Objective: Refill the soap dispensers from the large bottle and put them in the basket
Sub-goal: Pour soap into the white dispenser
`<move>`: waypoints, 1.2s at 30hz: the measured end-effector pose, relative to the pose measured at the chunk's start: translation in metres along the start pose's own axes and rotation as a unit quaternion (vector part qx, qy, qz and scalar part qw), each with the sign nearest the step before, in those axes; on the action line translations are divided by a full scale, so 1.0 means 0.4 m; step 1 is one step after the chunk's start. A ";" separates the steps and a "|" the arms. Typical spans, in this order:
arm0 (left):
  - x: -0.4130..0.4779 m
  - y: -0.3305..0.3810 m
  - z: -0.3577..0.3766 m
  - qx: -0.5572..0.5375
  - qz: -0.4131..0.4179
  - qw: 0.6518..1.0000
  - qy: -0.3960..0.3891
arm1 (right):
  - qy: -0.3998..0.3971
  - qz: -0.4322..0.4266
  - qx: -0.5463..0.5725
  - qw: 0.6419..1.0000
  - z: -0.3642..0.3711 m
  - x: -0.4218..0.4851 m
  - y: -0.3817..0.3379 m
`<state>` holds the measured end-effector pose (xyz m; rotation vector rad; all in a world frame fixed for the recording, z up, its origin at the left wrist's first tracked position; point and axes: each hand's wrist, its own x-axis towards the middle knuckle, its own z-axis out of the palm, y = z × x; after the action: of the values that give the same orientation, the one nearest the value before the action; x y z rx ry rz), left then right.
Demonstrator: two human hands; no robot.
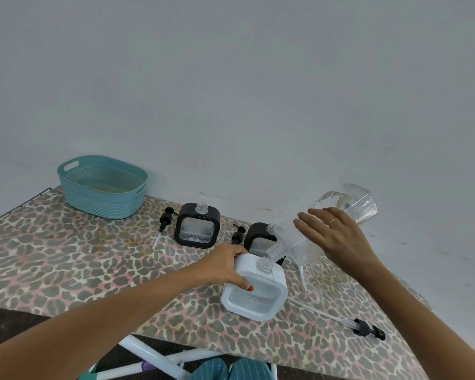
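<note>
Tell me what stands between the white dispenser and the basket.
The uncapped black dispenser nearer the teal basket and the loose pump lying beside it sit about on the straight path from the white dispenser to that basket; nothing else visible does.

- second black dispenser (pixel 258 237): right side and base hidden behind large bottle (pixel 291 239) and white dispenser (pixel 254 289).
- large bottle: mid-body covered by right hand (pixel 337 237); fill level and any flow at the neck unreadable through the clear plastic.
- right hand: thumb out of sight behind the bottle.
- left hand (pixel 225 266): fingers hidden behind white dispenser, only the thumb shows on the front.
- small pump (pixel 238 233): lower end covered by left hand.
- pump tube (pixel 303 278): head mostly hidden under the bottle.
- basket (pixel 102 187): yellowish patch on its floor, can't tell what.
- table (pixel 66 256): cut off at left and lower right.
- teal striped shapes (pixel 231 370): cropped by bottom edge, unidentifiable.
</note>
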<state>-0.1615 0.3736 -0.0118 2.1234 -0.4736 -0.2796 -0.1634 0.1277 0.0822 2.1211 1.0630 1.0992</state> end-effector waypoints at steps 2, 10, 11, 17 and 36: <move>0.000 0.000 0.001 -0.003 0.000 1.000 -0.001 | 0.002 -0.002 -0.003 1.000 -0.002 0.000 -0.001; 0.000 0.002 0.007 -0.012 -0.003 1.000 -0.005 | 0.006 -0.017 -0.005 1.000 -0.004 0.000 -0.001; 0.000 0.003 0.008 -0.012 -0.003 1.000 -0.006 | 0.007 -0.017 -0.005 1.000 -0.006 0.001 -0.002; 0.003 0.003 0.011 -0.015 -0.004 1.000 -0.008 | 0.006 -0.029 -0.009 1.000 -0.015 0.007 -0.003; 0.019 0.027 0.024 -0.020 0.000 1.000 -0.019 | -0.006 -0.023 -0.025 0.999 -0.034 -0.004 0.009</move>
<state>-0.1607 0.3575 -0.0084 2.0827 -0.4874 -0.3266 -0.1741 0.1255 0.0913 2.0519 1.0628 1.0789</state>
